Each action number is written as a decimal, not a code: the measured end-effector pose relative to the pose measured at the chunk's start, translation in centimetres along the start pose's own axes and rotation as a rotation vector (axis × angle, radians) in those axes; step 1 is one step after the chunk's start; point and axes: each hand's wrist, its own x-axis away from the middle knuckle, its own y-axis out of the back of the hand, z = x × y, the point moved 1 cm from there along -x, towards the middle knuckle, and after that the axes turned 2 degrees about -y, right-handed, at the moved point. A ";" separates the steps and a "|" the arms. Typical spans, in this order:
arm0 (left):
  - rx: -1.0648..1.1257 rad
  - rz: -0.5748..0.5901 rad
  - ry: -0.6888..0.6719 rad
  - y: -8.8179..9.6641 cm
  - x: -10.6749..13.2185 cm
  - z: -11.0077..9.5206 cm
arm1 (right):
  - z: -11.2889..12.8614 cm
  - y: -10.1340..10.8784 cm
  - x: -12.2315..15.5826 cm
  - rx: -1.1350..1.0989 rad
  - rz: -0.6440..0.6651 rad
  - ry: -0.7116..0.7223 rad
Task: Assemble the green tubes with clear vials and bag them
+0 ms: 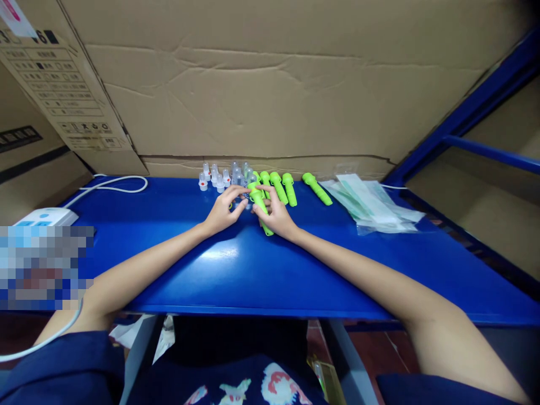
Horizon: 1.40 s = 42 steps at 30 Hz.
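My right hand [280,218] is closed around a lime-green toy flashlight [259,198], which tilts with its wide head up and its narrow end toward me. Beside the head, my left hand [225,211] has its thumb and forefinger apart, the forefinger tip close to or touching the flashlight. Behind that hand, several small clear-and-white caps [220,183] stand upright, some with a red mark. More clear caps [237,175] cluster just behind the flashlight head, partly hidden. Several similar green flashlights [288,189] lie in a row right of my hands, and another green flashlight [317,189] lies apart.
Clear plastic bags [375,205] are piled at the right on the blue table [236,275]. At the left are a white power strip [46,216], a looped white cable [113,184] and a blurred-out patch. A cardboard wall [261,101] closes off the back; a blue metal frame [489,152] rises at right.
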 end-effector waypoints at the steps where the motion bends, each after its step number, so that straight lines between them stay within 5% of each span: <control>1: 0.007 0.002 0.003 0.0 0.0 0.0 | 0.0 0.0 0.0 -0.011 0.000 -0.005; 24: 0.073 -0.002 0.081 -0.3 0.1 0.8 | -0.6 -0.3 -0.6 -0.259 0.087 -0.123; 42: 0.095 0.012 0.026 0.0 0.1 0.6 | -0.5 -0.2 -0.8 -0.230 0.187 -0.205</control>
